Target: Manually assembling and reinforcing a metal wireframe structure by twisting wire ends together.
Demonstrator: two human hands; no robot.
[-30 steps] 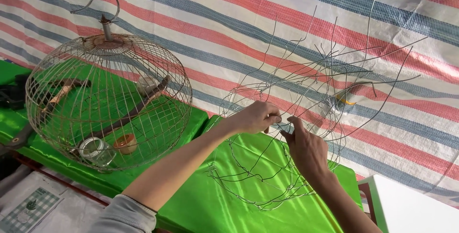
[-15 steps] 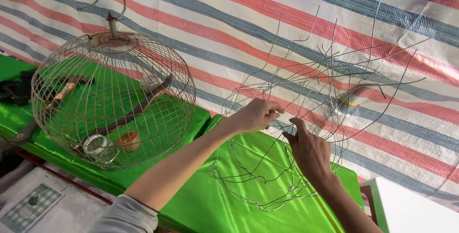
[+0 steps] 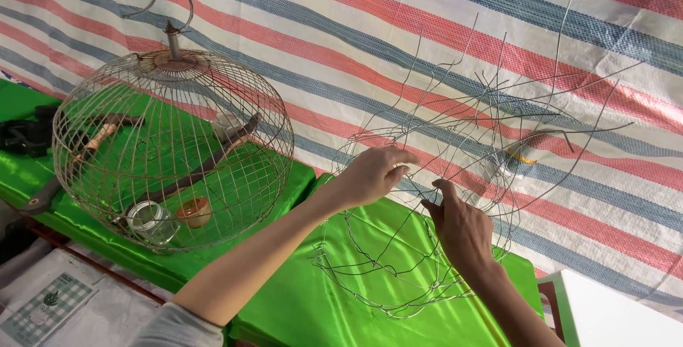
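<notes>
An unfinished wire cage frame (image 3: 398, 276) stands on the green cloth (image 3: 306, 304), its loose wire ends fanning up and to the right. My left hand (image 3: 370, 175) reaches across and pinches a wire near the frame's upper ring. My right hand (image 3: 462, 229) is just below and to the right, fingers closed on wires in the frame's middle. A finished round wire birdcage (image 3: 174, 151) with a hook on top stands at the left, holding a wooden perch, a glass cup and a small brown cup.
A striped red, blue and white tarp (image 3: 427, 41) hangs behind the table. A dark tool (image 3: 28, 137) lies at the far left on the cloth. A white surface (image 3: 619, 315) is at the bottom right, and a printed sheet (image 3: 46, 304) at the bottom left.
The view has shifted slightly. My left hand has slid a little along the upper wires and my right hand has stayed on the frame's middle wires.
</notes>
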